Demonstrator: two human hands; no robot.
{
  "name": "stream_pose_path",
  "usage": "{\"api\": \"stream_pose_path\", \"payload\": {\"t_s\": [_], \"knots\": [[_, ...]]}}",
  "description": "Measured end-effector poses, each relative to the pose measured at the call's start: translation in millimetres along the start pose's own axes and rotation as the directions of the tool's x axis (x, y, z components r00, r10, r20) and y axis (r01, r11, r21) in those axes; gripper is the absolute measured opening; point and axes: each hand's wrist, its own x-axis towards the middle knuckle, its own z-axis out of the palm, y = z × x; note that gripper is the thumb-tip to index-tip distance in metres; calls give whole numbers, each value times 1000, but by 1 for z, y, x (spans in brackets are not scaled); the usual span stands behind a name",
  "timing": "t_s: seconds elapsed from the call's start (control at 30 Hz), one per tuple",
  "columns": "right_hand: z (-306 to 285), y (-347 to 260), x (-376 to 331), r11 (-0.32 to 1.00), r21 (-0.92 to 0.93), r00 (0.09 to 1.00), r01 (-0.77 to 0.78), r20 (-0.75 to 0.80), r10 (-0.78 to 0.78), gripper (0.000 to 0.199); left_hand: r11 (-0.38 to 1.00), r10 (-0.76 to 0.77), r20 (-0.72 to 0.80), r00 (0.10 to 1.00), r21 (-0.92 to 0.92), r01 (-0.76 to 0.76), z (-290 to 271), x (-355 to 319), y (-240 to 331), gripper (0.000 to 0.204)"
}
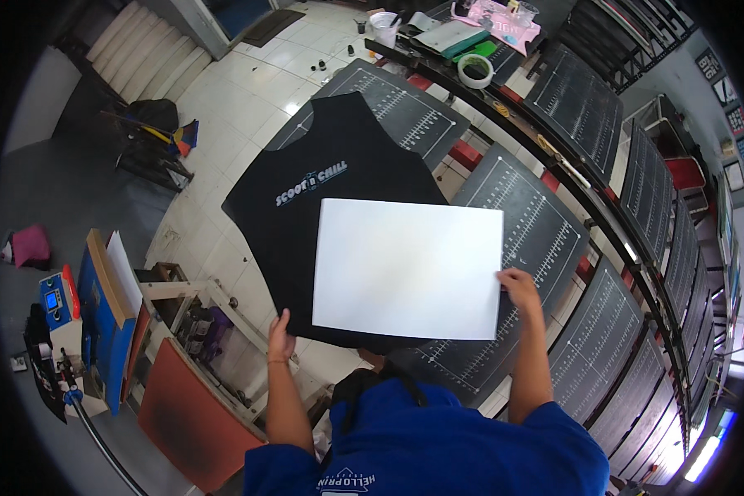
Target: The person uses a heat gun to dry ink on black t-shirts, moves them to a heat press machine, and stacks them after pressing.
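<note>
A black shirt (285, 240) with a small light print on it is spread before me, its far part over a dark printing board (417, 120). A large white sheet (409, 269) covers its right part and reaches past it over another board. My left hand (281, 335) is closed on the shirt's near left edge, the thumb showing on top. My right hand (519, 291) pinches the right edge of the white sheet; some fingertips are hidden behind it.
Dark boards with white ruler marks (595, 351) stand in a row along a black rail (546, 145) on the right. A heat press (58, 310) with a blue display is at left, near a reddish flat panel (194, 417). A tape roll (474, 71) lies at the back.
</note>
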Motion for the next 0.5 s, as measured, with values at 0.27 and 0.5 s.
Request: {"api": "stream_pose_path", "payload": {"t_s": [0.27, 0.5], "knots": [[-143, 98, 38, 847, -515, 848, -128, -500, -176, 28, 976, 211, -134, 968, -33, -217, -41, -99, 78, 35], [86, -76, 34, 632, -474, 709, 614, -21, -705, 47, 982, 178, -108, 978, -37, -183, -52, -120, 73, 31]]}}
